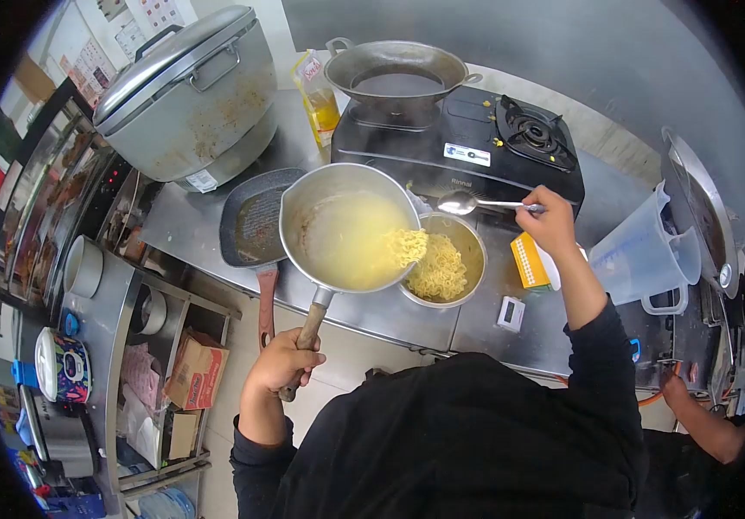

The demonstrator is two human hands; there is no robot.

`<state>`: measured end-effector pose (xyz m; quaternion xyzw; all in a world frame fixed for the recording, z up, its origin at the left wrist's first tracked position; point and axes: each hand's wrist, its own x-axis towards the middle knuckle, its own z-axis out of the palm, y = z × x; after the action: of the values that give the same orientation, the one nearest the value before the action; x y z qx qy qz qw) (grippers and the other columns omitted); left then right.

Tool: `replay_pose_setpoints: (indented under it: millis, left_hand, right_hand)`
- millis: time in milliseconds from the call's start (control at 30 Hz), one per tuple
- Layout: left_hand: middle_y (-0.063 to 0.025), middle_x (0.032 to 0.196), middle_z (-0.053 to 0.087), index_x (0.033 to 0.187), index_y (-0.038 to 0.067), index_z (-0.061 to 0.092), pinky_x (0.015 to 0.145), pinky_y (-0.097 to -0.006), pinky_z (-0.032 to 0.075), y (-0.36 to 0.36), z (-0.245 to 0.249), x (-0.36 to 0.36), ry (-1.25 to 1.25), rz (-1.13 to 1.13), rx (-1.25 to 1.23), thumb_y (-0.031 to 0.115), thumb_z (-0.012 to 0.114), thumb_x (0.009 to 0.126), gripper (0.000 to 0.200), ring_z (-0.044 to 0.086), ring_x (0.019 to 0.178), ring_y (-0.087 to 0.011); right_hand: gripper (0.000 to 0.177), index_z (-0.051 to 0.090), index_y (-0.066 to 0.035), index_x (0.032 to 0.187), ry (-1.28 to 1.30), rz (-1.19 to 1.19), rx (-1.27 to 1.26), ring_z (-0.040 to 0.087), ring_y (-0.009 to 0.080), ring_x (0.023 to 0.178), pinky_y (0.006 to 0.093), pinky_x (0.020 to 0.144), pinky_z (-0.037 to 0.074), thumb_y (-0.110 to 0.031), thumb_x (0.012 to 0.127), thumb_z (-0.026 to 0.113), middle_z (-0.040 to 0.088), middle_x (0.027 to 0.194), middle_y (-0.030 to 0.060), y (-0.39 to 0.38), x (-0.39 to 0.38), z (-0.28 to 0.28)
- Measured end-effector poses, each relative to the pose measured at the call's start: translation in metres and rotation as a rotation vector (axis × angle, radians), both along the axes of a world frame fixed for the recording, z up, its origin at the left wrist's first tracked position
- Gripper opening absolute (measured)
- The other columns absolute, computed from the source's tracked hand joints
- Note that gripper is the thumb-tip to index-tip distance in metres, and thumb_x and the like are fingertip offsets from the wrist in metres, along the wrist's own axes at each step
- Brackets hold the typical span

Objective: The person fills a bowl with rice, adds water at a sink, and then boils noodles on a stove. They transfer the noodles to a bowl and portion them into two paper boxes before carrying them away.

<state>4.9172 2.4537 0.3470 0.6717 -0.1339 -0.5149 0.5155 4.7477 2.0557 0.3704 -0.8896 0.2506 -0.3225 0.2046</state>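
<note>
Yellow noodles (443, 270), black sleeves (601, 350), brown-handled grey pan (260, 216).

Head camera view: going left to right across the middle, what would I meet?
A squarish black ridged pan → a round silver saucepan → a round steel bowl → a yellow-and-white cardboard box → a clear plastic jug.

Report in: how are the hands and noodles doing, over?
Left hand grips pot by handle, pot overlapping bowl. Right hand holds spoon. Noodles in both. Skillet beside pot.
</note>
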Motion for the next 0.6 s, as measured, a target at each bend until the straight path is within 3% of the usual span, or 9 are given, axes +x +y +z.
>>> replay_pose_setpoints:
  millis: [33, 133, 267, 467, 600]
  left_hand:
    - [-0.0001, 0.052, 0.045, 0.075, 0.004, 0.046, 0.034, -0.0205, 0.033, 0.000, 0.000, 0.000, -0.001, 0.004, 0.001, 0.003, 0.060, 0.067, 0.017, 0.044, 0.037, -0.0086]
    - [-0.0002, 0.052, 0.045, 0.075, 0.004, 0.046, 0.034, -0.0208, 0.033, 0.001, -0.001, 0.000, -0.010, 0.013, 0.007, 0.003, 0.060, 0.066, 0.016, 0.043, 0.037, -0.0089]
    - [-0.0003, 0.052, 0.045, 0.075, 0.003, 0.045, 0.035, -0.0211, 0.033, 0.000, 0.004, -0.002, 0.007, 0.028, 0.008, 0.002, 0.059, 0.066, 0.016, 0.043, 0.037, -0.0092]
    - [-0.0005, 0.052, 0.045, 0.076, 0.003, 0.046, 0.035, -0.0214, 0.033, -0.001, 0.006, 0.001, -0.006, 0.023, 0.021, 0.003, 0.060, 0.066, 0.017, 0.043, 0.037, -0.0096]
    - [-0.0006, 0.053, 0.045, 0.075, 0.004, 0.046, 0.035, -0.0214, 0.033, 0.000, 0.003, -0.001, -0.002, 0.028, 0.014, 0.003, 0.060, 0.066, 0.018, 0.043, 0.037, -0.0097]
  right_hand:
    - [0.018, 0.053, -0.004, 0.067, -0.032, -0.023, 0.040, 0.055, 0.0302, 0.065, 0.0375, 0.059, 0.043, -0.019, 0.061, 0.060, 0.055, 0.066, 0.0138, 0.002, -0.002, 0.002]
    - [0.019, 0.053, -0.004, 0.068, 0.133, -0.163, -0.148, 0.056, 0.0306, 0.065, 0.0385, 0.058, 0.043, -0.020, 0.061, 0.061, 0.057, 0.067, 0.0144, -0.006, -0.005, -0.003]
    - [0.019, 0.055, -0.006, 0.069, 0.401, -0.194, -0.150, 0.057, 0.0309, 0.066, 0.0402, 0.059, 0.044, -0.022, 0.060, 0.062, 0.058, 0.065, 0.0131, -0.010, 0.006, -0.029]
    - [0.018, 0.055, -0.005, 0.064, 0.315, -0.076, 0.243, 0.057, 0.0281, 0.063, 0.0363, 0.059, 0.044, -0.021, 0.059, 0.063, 0.058, 0.064, 0.0127, -0.015, 0.044, -0.059]
    - [0.018, 0.055, -0.004, 0.063, 0.225, -0.076, 0.371, 0.057, 0.0249, 0.062, 0.0338, 0.058, 0.044, -0.020, 0.059, 0.062, 0.058, 0.063, 0.0115, -0.026, 0.048, -0.065]
